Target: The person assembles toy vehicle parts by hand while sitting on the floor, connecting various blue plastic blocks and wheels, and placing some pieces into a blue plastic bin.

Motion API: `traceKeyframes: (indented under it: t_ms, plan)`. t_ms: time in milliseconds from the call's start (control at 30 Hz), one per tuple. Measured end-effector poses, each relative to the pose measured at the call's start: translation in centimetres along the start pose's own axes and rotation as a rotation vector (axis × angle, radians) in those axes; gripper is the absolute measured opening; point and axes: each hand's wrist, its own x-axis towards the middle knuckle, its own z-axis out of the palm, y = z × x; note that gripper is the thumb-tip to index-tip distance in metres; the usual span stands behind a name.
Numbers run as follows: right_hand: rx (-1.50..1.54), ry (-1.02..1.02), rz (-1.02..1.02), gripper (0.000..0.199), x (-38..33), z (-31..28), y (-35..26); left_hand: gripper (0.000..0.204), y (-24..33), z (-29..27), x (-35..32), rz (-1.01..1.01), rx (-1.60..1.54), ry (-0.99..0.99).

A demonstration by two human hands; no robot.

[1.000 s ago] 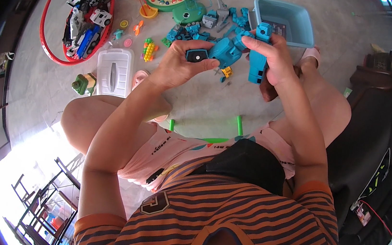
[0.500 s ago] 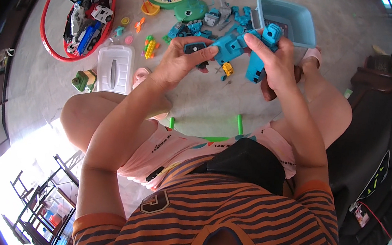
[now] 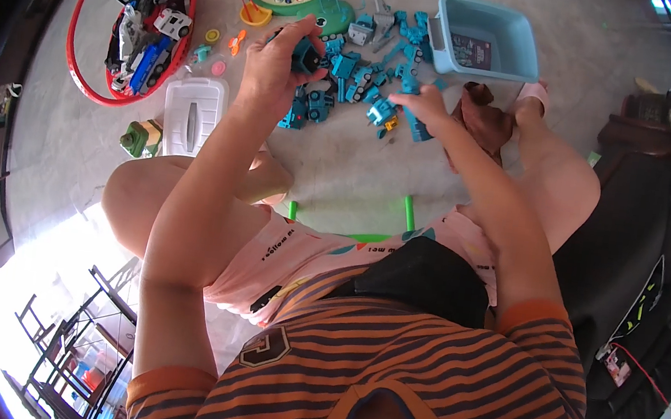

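My left hand (image 3: 267, 68) is raised at the left of a cluster of toys, its fingers closed round a dark teal toy block (image 3: 306, 57). Lower and to the right, my right hand (image 3: 430, 109) lies over a blue toy piece (image 3: 417, 129), thumb stretched left across it; my fingers partly hide their grip. Between the hands, blue toy vehicle parts (image 3: 343, 66) are scattered on the floor. A small blue wheeled piece (image 3: 380, 112) and a yellow bit (image 3: 392, 122) lie just left of my right hand.
A light-blue bin (image 3: 528, 45) stands far right. Beside my right forearm is a brown crumpled thing (image 3: 482, 119). At the left are a red-rimmed basket (image 3: 73, 39) of toy vehicles and a white lid (image 3: 177, 109). A green fishing-game toy (image 3: 337, 18) sits at the back.
The hands have moved apart. My left hand went up and left with the dark block; my right hand came down and left with the blue piece. More blue parts show on the floor.
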Motion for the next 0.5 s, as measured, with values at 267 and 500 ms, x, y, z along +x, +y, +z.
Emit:
traceKeyframes:
  t_ms: [267, 500]
  plan:
    - [-0.038, 0.049, 0.074, 0.041, 6.7, 5.5, 0.2, 0.038, 0.6, -0.2, 0.9, -0.043, -0.126, 0.092]
    - [0.855, -0.194, 0.224, 0.034, 4.9, 0.8, -7.8, 0.024, -0.5, -1.5, 1.1, -0.132, 0.077, 0.012]
